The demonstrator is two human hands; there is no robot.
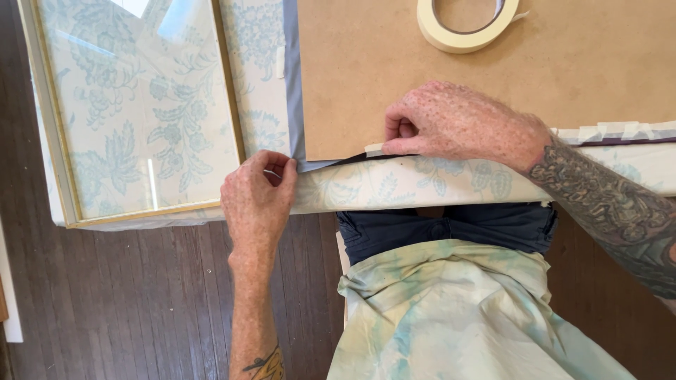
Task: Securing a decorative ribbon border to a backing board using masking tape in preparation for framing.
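I see my right hand [458, 127] pinching the masking tape strip [374, 149] along the backing board [493, 77]'s near edge, its length running left toward my left hand [259, 193], fingers closed at the board's corner.

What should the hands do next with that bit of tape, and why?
Probably press the tape flat along the board edge. The right hand pinches the strip's end there, not yet stuck down, while the left hand pinches the fabric at the board's corner.
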